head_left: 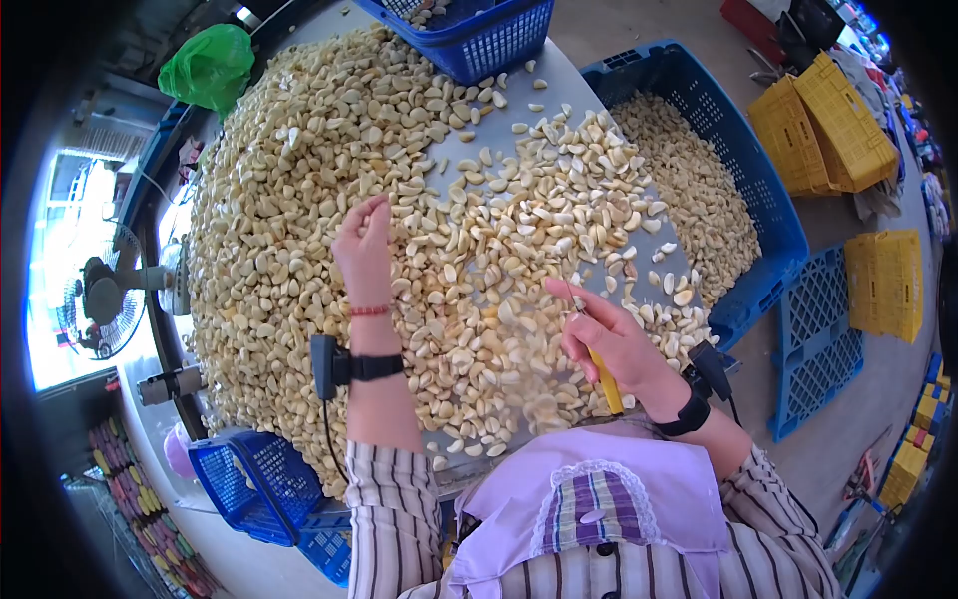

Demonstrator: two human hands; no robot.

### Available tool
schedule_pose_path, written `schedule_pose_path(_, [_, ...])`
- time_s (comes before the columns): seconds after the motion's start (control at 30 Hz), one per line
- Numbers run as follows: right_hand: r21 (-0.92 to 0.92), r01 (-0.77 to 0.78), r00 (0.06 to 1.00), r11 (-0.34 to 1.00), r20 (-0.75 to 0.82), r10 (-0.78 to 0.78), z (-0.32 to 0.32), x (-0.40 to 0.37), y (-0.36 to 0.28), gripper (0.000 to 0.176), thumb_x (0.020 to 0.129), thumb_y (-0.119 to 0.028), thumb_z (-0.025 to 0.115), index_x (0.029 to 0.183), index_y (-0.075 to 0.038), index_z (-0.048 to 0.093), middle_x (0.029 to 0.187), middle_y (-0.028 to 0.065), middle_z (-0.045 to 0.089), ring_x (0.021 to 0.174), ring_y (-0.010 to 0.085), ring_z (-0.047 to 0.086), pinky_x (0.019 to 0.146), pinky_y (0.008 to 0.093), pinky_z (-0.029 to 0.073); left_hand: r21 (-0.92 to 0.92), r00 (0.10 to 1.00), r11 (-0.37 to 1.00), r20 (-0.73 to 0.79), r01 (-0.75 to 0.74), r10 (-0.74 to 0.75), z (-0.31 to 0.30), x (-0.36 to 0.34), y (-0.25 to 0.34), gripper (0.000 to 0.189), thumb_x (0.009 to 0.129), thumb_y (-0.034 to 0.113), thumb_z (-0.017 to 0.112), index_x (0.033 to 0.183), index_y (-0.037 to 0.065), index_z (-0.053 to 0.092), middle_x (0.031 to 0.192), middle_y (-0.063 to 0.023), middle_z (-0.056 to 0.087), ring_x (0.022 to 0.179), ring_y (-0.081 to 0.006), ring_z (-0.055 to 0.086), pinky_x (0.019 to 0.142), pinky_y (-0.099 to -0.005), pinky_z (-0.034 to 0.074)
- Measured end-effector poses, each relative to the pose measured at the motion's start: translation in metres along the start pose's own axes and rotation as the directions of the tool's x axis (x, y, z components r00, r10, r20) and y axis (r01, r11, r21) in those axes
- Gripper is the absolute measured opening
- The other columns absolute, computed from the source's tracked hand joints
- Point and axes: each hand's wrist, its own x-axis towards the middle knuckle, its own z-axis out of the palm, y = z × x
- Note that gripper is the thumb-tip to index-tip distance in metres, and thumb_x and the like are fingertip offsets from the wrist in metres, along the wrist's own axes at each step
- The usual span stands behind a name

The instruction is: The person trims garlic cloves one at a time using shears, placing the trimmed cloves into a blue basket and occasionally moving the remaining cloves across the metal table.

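A broad heap of pale cream pieces that look like peeled garlic cloves (289,200) covers the metal table (479,135). Over the middle of it hovers my left hand (364,245), fingers curled together; whatever they hold, if anything, is hidden. My right hand (619,349) is closed around a small knife (605,384) with a yellow handle, its thin blade pointing up and away from me. Beneath and between my hands lies a looser spread of cloves, and some near the table's front edge are blurred.
A large blue crate (788,265) full of cloves stands right of the table. One blue basket (479,45) sits at the far edge, another blue basket (235,489) at the near left. A green plastic bag (208,68), a fan (105,290) and yellow crates (838,120) surround the table.
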Motion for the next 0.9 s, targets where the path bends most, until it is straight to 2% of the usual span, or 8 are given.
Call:
schedule_pose_path(0.07, [-0.005,-0.012,1.0,1.0,-0.017,0.012,-0.002,0.0,-0.001,0.048,0.096,-0.024,0.048,0.142,-0.011,0.037,0.071,-0.0006,0.052,0.046,0.0037,0.045,0.043,0.0174,0.039,0.319,0.995,0.944,-0.017,-0.085,0.096,0.002,0.025,-0.016,0.017,0.087,0.017,0.058,0.086,0.003,0.066,0.072,-0.0052,0.065,0.061,-0.0126,0.059,0.051,-0.0261,0.046])
schedule_pose_path(0.13, [-0.008,-0.023,0.999,1.0,-0.034,0.023,-0.002,0.001,0.0,0.048,0.096,-0.025,0.048,0.141,-0.011,0.038,0.071,-0.0008,0.052,0.046,0.0035,0.045,0.043,0.0173,0.039,0.708,0.903,0.567,0.265,-0.421,0.339,0.006,0.032,-0.024,0.022,0.084,0.023,0.058,0.082,0.004,0.069,0.074,-0.0127,0.067,0.066,-0.0265,0.065,0.06,-0.0371,0.051])
schedule_pose_path(0.3, [-0.046,-0.019,0.999,0.999,-0.037,0.017,-0.002,0.0,0.001,0.048,0.096,-0.026,0.05,0.14,-0.011,0.039,0.071,-0.0012,0.052,0.046,0.003,0.045,0.043,0.017,0.038,0.904,0.909,0.117,0.396,-0.411,0.133,0.009,0.019,-0.019,0.023,0.076,0.025,0.064,0.086,0.005,0.068,0.077,-0.0154,0.067,0.073,-0.0323,0.064,0.065,-0.0393,0.05])
schedule_pose_path(0.43, [-0.117,-0.008,0.999,0.993,-0.043,0.003,-0.005,-0.001,0.006,0.048,0.095,-0.026,0.05,0.14,-0.011,0.039,0.071,-0.0001,0.053,0.048,0.0048,0.046,0.047,0.0179,0.04,0.738,0.907,0.558,0.416,-0.38,0.069,-0.013,-0.013,-0.01,0.015,0.083,0.018,0.059,0.083,0.004,0.064,0.072,-0.0124,0.065,0.061,-0.0199,0.062,0.055,-0.0339,0.049])
schedule_pose_path(0.5, [-0.18,-0.004,0.999,0.984,-0.045,-0.004,-0.004,0.003,0.016,0.051,0.094,-0.029,0.053,0.14,-0.012,0.039,0.072,-0.0014,0.054,0.048,0.0055,0.048,0.047,0.0185,0.042,0.129,0.858,0.939,0.382,0.317,-0.342,-0.018,-0.037,-0.012,0.009,0.086,0.016,0.057,0.086,0.007,0.057,0.072,-0.008,0.062,0.052,-0.0094,0.054,0.041,-0.0221,0.042])
schedule_pose_path(0.57, [-0.561,0.36,0.919,0.746,0.074,-0.388,0.004,0.011,0.028,0.059,0.091,-0.033,0.057,0.142,-0.011,0.036,0.07,0.003,0.057,0.05,0.0109,0.053,0.049,0.0251,0.044,-0.09,0.82,0.908,0.472,0.409,-0.323,-0.02,-0.068,-0.015,0.007,0.087,0.016,0.055,0.086,0.009,0.054,0.071,-0.0059,0.061,0.05,-0.0073,0.052,0.039,-0.019,0.036])
schedule_pose_path(0.7, [-0.757,0.202,0.978,0.621,0.123,-0.168,0.028,0.002,0.001,0.069,0.087,-0.035,0.061,0.143,-0.01,0.032,0.068,0.0085,0.058,0.052,0.0182,0.057,0.05,0.0313,0.044,-0.482,0.717,0.58,0.637,0.656,-0.281,-0.004,-0.125,-0.018,0.007,0.088,0.013,0.052,0.083,0.011,0.049,0.071,-0.0029,0.058,0.046,-0.0069,0.047,0.034,-0.0164,0.029])
schedule_pose_path(0.9, [-0.832,0.328,0.94,0.447,0.24,-0.243,0.034,0.0,0.005,0.073,0.085,-0.033,0.062,0.146,-0.013,0.026,0.072,0.0122,0.061,0.058,0.0256,0.061,0.052,0.0334,0.046,-0.477,0.665,0.495,0.67,0.726,-0.33,0.007,-0.162,-0.01,0.003,0.089,0.014,0.048,0.089,0.012,0.046,0.07,-0.0033,0.056,0.042,-0.0073,0.045,0.033,-0.0161,0.03])
